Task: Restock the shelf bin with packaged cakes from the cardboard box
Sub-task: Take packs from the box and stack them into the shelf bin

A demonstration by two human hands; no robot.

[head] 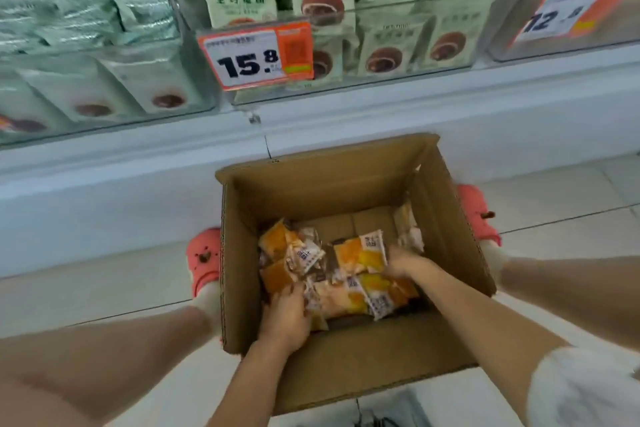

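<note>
An open cardboard box (242, 253) stands on the floor between my feet. Several orange-and-white packaged cakes (360, 255) lie loose on its bottom. Both my hands are down inside it. My left hand (287, 317) grips packets at the near left of the pile. My right hand (403, 262) closes on the edge of a packet at the right. Above, a clear shelf bin (346, 87) holds green packets printed with brown cakes, behind a 15.8 price tag (256, 55).
Clear bins with pale packets (86, 45) sit to the left, and another bin with a 12 price tag (561, 10) to the right. A white shelf base (138, 163) runs across. My pink shoes (204, 260) flank the box on the tiled floor.
</note>
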